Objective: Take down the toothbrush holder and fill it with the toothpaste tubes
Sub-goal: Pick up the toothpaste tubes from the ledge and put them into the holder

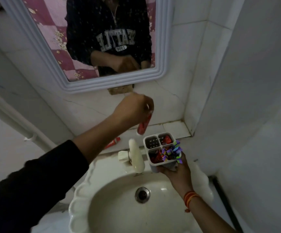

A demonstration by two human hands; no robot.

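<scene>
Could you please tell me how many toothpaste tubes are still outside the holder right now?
2: one tube hangs from the left hand; another tube lies on the ledge behind the tap. Others may be hidden.

One toothbrush holder (161, 149) with four compartments, two loose toothpaste tubes (142, 126) (113, 142), one tap (136, 157), one mirror (92, 37)
</scene>
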